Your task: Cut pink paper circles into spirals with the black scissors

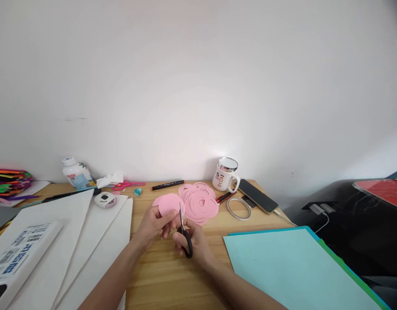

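My left hand [156,224] pinches a pink paper disc [170,203] by its lower edge, thumb on top. Black-handled scissors [186,246] are in my right hand [195,241], its fingers around the handles. Their blades point away from me and lie against the right edge of the disc. Behind the disc, at its left, another pink paper edge [156,201] shows. A pile of pink paper rings and cut-out pieces [198,204] lies on the wooden table just beyond my hands.
A white mug [224,174], a phone [254,196] and a bangle-like ring [239,209] stand or lie right of the pile. Light-blue sheets [282,267] are at right, white sheets [98,254] at left. A black marker [167,185] and pink scissors [127,184] lie near the wall.
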Demonstrator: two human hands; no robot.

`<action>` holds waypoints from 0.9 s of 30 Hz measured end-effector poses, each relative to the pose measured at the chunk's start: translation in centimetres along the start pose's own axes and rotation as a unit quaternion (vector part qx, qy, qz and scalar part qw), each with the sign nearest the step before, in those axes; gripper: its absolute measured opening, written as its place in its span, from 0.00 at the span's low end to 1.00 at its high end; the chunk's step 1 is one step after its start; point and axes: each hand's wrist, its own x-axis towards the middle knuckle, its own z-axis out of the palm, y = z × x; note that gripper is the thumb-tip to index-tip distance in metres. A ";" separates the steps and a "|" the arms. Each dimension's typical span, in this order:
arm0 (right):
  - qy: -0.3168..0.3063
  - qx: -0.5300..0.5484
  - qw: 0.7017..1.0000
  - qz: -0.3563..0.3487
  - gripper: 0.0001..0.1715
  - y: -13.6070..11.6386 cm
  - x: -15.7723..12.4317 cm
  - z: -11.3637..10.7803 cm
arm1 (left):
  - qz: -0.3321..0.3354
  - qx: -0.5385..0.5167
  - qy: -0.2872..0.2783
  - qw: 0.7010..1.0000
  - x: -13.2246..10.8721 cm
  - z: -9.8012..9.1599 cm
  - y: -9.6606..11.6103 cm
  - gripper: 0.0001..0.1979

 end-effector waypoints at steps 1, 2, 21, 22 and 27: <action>-0.004 -0.003 1.000 -0.001 0.27 0.0 0.0 0.0 | -0.002 0.002 0.006 1.000 0.0 0.0 0.0 0.20; -0.007 -0.005 1.000 -0.004 0.27 -0.1 0.0 0.0 | -0.005 0.004 0.013 1.000 0.0 0.0 0.0 0.19; 0.002 -0.017 0.999 -0.032 0.27 -1.3 0.0 -0.2 | -0.001 0.044 -0.001 0.999 0.0 -0.5 -0.2 0.15; 0.003 -0.020 0.999 -0.030 0.27 -1.3 0.0 -0.2 | 0.000 0.045 0.000 0.999 0.0 -0.5 -0.2 0.15; 0.009 -0.019 0.999 -0.035 0.27 -0.9 0.1 -0.4 | 0.005 0.042 0.004 0.999 0.1 -0.8 -0.2 0.15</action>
